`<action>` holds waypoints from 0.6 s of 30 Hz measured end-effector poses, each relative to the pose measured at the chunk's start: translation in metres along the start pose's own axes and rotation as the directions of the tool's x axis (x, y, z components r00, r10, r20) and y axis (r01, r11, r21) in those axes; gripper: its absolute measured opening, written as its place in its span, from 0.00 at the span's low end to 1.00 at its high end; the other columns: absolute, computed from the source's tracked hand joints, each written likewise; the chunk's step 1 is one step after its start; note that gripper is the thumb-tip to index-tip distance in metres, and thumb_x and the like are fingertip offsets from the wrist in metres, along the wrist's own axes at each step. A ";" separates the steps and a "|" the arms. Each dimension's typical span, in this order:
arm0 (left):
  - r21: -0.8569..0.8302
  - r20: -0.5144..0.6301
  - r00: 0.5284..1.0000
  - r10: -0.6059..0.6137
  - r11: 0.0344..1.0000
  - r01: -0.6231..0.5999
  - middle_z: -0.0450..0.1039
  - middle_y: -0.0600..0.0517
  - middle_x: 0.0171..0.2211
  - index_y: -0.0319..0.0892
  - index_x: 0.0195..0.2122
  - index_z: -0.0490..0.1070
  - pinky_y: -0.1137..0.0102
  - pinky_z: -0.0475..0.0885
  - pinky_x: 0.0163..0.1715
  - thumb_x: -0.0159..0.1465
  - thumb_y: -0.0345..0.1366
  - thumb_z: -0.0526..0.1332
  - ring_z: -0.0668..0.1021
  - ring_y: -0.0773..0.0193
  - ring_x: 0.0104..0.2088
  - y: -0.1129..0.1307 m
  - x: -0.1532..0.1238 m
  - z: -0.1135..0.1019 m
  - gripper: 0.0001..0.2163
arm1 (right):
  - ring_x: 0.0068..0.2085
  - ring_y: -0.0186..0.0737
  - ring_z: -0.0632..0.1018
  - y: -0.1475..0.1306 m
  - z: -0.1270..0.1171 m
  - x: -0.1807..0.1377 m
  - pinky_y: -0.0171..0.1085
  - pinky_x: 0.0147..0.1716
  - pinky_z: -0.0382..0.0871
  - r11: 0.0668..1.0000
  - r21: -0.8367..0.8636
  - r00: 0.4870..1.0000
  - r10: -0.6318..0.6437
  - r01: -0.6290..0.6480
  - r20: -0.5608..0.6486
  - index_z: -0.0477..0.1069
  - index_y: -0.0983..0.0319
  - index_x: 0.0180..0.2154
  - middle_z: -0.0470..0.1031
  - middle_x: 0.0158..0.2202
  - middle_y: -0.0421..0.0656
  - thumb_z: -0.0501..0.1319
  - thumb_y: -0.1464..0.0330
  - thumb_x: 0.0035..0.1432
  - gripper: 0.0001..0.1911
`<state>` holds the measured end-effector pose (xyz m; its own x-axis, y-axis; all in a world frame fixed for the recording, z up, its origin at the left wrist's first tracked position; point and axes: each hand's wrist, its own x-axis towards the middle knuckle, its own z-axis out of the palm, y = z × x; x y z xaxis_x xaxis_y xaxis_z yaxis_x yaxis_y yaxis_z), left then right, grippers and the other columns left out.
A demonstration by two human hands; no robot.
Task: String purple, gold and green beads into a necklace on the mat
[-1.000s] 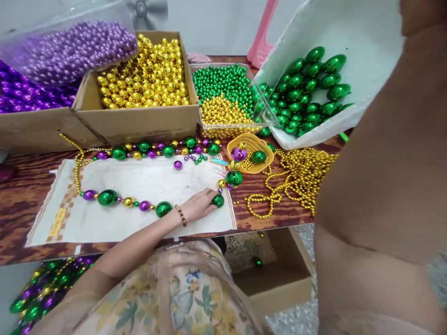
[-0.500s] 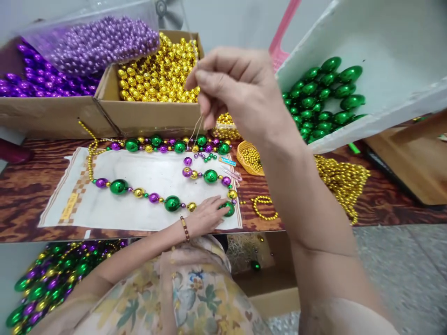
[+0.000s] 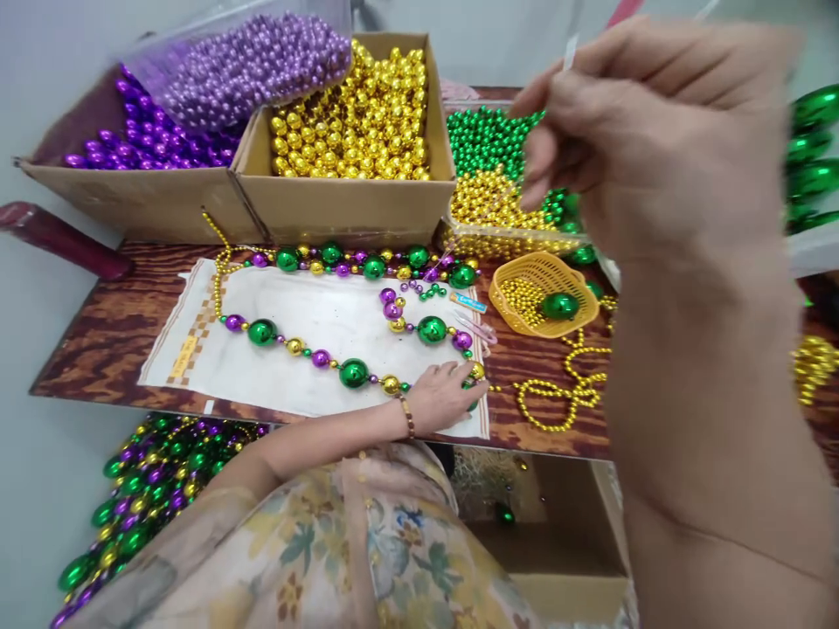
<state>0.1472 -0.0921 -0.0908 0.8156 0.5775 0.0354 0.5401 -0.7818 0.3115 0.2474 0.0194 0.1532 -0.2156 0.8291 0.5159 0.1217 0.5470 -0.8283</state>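
Note:
My left hand [image 3: 444,397] lies on the white cloth [image 3: 315,301], fingers spread over a green bead [image 3: 470,384] near its right edge. That bead belongs to a strand of green, purple and gold beads [image 3: 354,373] laid in a curve across the cloth. High at the right, blurred by motion, my right hand [image 3: 629,114] pinches a thin thread [image 3: 571,52] between thumb and index finger. Loose purple beads [image 3: 391,306] sit at the strand's end. A second multicoloured bead strand [image 3: 374,266] runs along the cloth's back edge, beside small loose green beads [image 3: 433,292].
Cardboard boxes of purple beads [image 3: 150,140] and gold beads [image 3: 347,131] stand behind. A clear tub of green and gold beads [image 3: 488,175] is right of them. A yellow basket [image 3: 511,314] and gold bead chain [image 3: 547,424] lie right of the cloth.
My right hand has moved up and to the right, pulling on the thread. The purple beads at the strand's end have shifted together. My left hand stays on the strand; the view has turned.

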 end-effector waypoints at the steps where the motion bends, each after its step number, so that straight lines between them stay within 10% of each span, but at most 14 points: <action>1: 0.004 0.017 1.000 0.000 1.000 0.000 0.58 0.39 0.64 0.42 0.63 0.58 0.59 0.71 0.50 0.64 0.42 0.64 0.69 0.48 0.58 0.000 0.000 0.002 0.29 | 0.24 0.25 0.74 -0.002 -0.005 -0.002 0.31 0.20 0.67 1.000 -0.008 1.000 -0.001 0.001 -0.031 0.81 0.56 0.35 0.74 0.25 0.35 0.61 0.72 0.65 0.10; 8: 0.019 0.055 0.997 -0.050 0.999 0.049 0.66 0.41 0.56 0.41 0.64 0.56 0.61 0.72 0.45 0.65 0.42 0.62 0.74 0.52 0.48 -0.001 -0.002 0.011 0.29 | 0.25 0.25 0.74 -0.010 -0.014 -0.005 0.32 0.21 0.67 1.000 0.001 0.999 -0.021 0.022 -0.049 0.79 0.59 0.35 0.74 0.26 0.33 0.58 0.72 0.66 0.11; 18: -0.015 0.020 0.999 -0.033 0.999 0.033 0.67 0.40 0.56 0.40 0.63 0.57 0.59 0.73 0.46 0.63 0.45 0.65 0.75 0.50 0.50 -0.001 0.013 0.004 0.31 | 0.21 0.18 0.71 -0.035 0.053 0.031 0.20 0.21 0.63 0.999 -0.018 0.987 0.044 -0.042 0.156 0.72 0.67 0.36 0.66 0.18 0.25 0.51 0.77 0.67 0.12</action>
<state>0.1578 -0.0850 -0.0949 0.8014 0.5981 0.0056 0.5638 -0.7585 0.3267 0.1852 0.0204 0.1864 -0.3588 0.8240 0.4385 0.1479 0.5140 -0.8449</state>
